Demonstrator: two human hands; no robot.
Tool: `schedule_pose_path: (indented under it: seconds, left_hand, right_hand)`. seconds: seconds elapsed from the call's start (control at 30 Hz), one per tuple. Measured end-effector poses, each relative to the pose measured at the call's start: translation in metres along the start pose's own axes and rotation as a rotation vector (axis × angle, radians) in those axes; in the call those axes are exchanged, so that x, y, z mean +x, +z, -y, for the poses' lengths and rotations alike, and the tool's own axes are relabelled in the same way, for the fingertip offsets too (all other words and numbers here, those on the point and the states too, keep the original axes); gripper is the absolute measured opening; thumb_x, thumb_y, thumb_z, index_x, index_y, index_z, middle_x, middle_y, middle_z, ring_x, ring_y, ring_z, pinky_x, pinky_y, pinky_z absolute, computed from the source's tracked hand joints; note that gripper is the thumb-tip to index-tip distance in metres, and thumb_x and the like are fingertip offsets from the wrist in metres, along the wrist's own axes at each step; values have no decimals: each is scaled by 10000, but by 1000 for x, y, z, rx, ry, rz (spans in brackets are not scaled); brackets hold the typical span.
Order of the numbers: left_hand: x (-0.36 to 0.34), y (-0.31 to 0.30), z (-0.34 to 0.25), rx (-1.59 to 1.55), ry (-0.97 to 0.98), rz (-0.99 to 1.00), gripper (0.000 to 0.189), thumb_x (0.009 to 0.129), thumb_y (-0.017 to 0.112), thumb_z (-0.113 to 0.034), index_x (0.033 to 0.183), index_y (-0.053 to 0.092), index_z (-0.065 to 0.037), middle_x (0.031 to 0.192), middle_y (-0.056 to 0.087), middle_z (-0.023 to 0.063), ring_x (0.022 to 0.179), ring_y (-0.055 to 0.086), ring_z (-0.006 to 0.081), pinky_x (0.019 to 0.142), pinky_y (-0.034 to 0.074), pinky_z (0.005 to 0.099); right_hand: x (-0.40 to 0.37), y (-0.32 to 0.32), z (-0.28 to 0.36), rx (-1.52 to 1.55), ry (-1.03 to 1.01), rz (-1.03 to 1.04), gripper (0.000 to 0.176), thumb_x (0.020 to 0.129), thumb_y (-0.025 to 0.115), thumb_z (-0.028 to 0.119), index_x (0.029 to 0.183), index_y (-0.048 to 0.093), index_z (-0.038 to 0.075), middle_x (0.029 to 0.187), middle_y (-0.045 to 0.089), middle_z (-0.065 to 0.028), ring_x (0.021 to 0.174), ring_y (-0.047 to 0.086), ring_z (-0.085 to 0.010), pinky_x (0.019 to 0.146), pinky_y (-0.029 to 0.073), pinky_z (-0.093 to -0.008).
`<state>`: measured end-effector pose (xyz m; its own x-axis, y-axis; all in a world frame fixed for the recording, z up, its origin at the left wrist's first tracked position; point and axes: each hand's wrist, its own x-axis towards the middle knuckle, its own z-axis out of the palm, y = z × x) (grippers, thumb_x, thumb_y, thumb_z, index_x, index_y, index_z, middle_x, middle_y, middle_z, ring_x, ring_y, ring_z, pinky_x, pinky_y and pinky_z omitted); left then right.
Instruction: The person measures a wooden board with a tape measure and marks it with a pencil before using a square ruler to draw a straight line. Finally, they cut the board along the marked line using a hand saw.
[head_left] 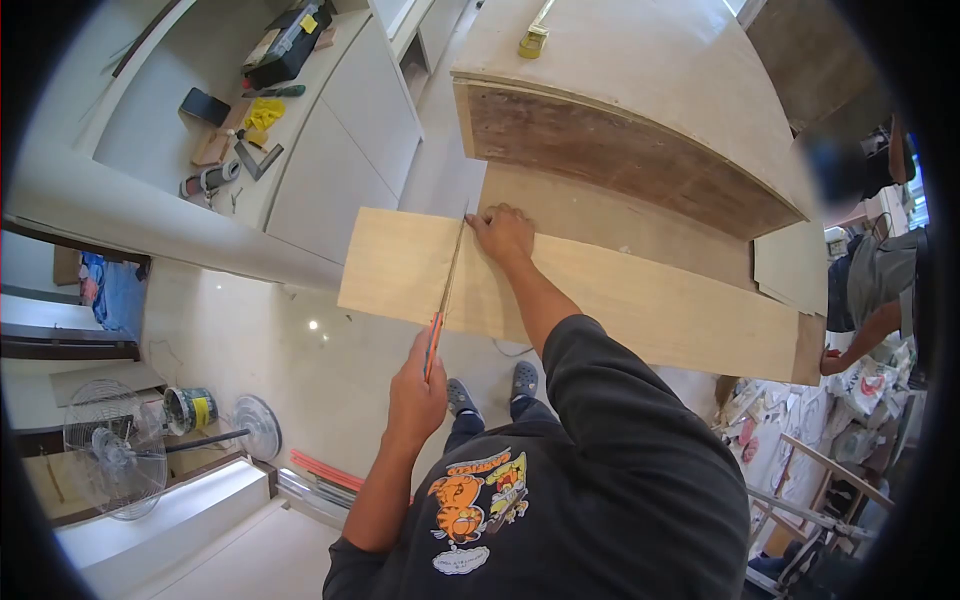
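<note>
My left hand (417,396) is closed round the red and black handle of a handsaw (453,268). Its thin blade crosses a long pale wooden board (640,290) near the board's left end, pointing away from me. Beside the blade, my right hand (505,232) grips the board at its far edge, thumb close to the saw. The fingertips are partly hidden. A co-worker's hand (830,360) touches the board's right end.
A large wooden box-like unit (620,150) stands beyond the board, with a yellow tape measure (534,42) on top. Left, a cabinet top holds a square (258,160) and a toolbox (288,45). A fan (115,450) and a bucket (190,410) are at lower left.
</note>
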<state>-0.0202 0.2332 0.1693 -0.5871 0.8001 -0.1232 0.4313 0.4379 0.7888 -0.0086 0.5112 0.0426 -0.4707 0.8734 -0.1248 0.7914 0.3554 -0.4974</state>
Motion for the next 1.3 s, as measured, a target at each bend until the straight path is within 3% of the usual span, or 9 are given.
schedule_pose_path:
  seconds: [0.17,0.27,0.47,0.77,0.97,1.07,1.17,1.27,1.3]
  left_hand:
    - [13,5,9,55,43,-12,462,952,493,-100,1404,444,-14,1026,657,276,911,687,357,812,516,379]
    - [36,5,-6,8,-127,105,469,957,485,-105,1416,436,-23,1053,655,282,920,686,358,820,512,372]
    - [31,0,-9,7,-9,49,467,964,468,-107,1424,436,-35,1054,658,272,871,675,346,814,506,355]
    - [66,9,-16,44,-36,97,473,965,463,-103,1432,424,-40,1015,667,275,834,678,393,766,516,396]
    - [35,0,-11,66,-59,101,516,956,442,-75,1466,386,-129,1038,629,317,874,642,456,750,509,443]
    - [61,11,-7,98,69,66,516,958,439,-74,1468,381,-122,1052,631,313,896,637,460,753,506,458]
    - [91,15,-18,144,-69,124,517,959,430,-71,1472,375,-120,1067,629,311,917,631,470,763,501,480]
    - [67,4,-34,163,-150,157,510,960,428,-75,1466,384,-122,1024,634,310,894,628,479,763,494,493]
    - [53,0,-30,168,-48,107,503,963,423,-83,1463,387,-128,1010,634,311,895,625,484,763,492,498]
  right_hand:
    - [1,2,-1,3,3,3,405,898,576,518,904,740,148,1078,662,-66,1114,567,-270,967,404,-441]
    - [3,9,-4,21,-13,-54,450,888,575,541,857,750,127,1048,670,-77,1082,584,-285,948,415,-448]
    - [4,9,-4,11,-10,-24,433,897,575,525,891,746,127,1070,665,-71,1099,577,-273,950,422,-437]
    - [2,4,-5,58,-26,-51,438,884,595,513,863,739,100,1029,666,-97,1067,586,-297,926,438,-435]
    - [3,6,-5,68,-27,-56,423,889,594,497,864,733,98,1042,663,-92,1060,588,-295,925,431,-442]
    - [0,4,-6,79,-29,-53,420,900,580,489,877,733,98,1046,662,-88,1060,588,-294,924,428,-445]
    - [2,3,-5,55,-23,-34,408,919,559,467,881,732,99,1049,663,-87,1058,587,-295,921,426,-447]
    - [4,8,-7,52,-19,-62,391,943,529,431,898,727,97,1061,660,-84,1058,586,-287,916,427,-446]
    - [3,3,-5,55,-5,-52,383,953,516,416,919,725,97,1067,658,-79,1063,584,-275,914,430,-442]
